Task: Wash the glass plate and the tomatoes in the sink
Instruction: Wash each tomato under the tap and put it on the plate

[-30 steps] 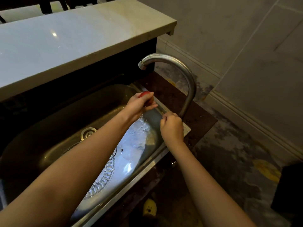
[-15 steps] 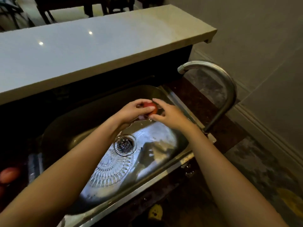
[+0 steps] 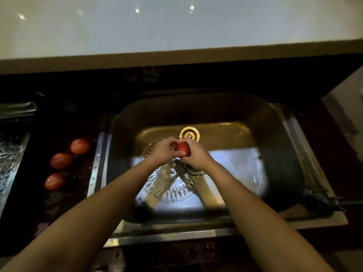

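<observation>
Both hands are meeting over the middle of the sink [image 3: 196, 112], forearms reaching in across its near rim. The left hand [image 3: 166, 151] is curling its fingers round a red tomato [image 3: 182, 148] from the left side, while the right hand [image 3: 196, 158] is cupping and gripping the same tomato from the right, so it's being squeezed between the two palms with only the shiny top peeking out. Directly under the hands, the glass plate [image 3: 170, 186] is lying flat on the sink floor, its cut pattern catching a bright patch of light, and both arms are throwing shadows across it. Can't really tell if any water is running, it's all pretty dim. Just past the hands, toward the far side of the sink, a round gold-looking fitting [image 3: 189, 134] is glinting low down where the floor is curving up into the back wall. Off to the left of the sink, three more tomatoes [image 3: 61, 160] are sitting in a loose row on the dark counter, well apart from the one being held. Further left of the sink again, a perforated metal tray [image 3: 9, 160] is poking into view. Beyond the sink's far edge, a pale stone ledge [image 3: 176, 26] is running the whole width, picking up a few little light reflections.
</observation>
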Tool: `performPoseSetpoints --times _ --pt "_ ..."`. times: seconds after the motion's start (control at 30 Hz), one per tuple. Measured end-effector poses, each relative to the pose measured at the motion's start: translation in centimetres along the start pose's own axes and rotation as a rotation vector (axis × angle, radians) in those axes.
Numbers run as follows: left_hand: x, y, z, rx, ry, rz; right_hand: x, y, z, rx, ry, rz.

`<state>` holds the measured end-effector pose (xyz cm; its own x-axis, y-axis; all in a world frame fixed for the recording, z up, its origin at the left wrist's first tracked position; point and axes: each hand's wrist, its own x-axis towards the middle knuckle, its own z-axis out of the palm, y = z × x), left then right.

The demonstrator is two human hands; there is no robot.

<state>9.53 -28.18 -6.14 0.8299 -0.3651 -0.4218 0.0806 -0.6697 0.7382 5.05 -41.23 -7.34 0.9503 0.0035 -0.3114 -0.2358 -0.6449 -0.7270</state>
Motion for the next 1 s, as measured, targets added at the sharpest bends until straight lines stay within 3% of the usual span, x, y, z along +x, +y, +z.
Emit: performPoseSetpoints --times 0.3,0.63,1.0 --pt "2.0 -8.0 4.1 0.094 0.082 -0.079 3.1 4.9 6.9 -0.309 -0.108 -0.013" --pt "1.1 -9.4 3.1 0.080 -0.005 -0.111 3.5 5.9 7.9 -0.259 -0.124 0.006" --pt "-10.5 -8.7 -6.8 0.608 -0.219 -0.025 2.3 2.5 4.7 -0.308 -0.159 0.071"
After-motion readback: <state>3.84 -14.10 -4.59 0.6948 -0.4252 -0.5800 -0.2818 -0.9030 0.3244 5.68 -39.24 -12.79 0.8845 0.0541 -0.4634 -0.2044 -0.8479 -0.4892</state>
